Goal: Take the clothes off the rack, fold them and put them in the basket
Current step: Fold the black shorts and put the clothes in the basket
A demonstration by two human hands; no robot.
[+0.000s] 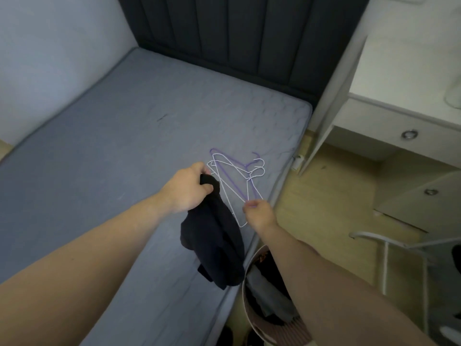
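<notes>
We see the left hand [185, 188] with fingers closed on a dark garment [217, 236], which hangs bunched over the bed [112, 136] edge. The right hand [259, 213] pinches the corner of a purple hanger [230, 176] among white hangers [234, 171] on the mattress. The basket [245, 290], holding clothes, stands on the floor beside the bed.
</notes>
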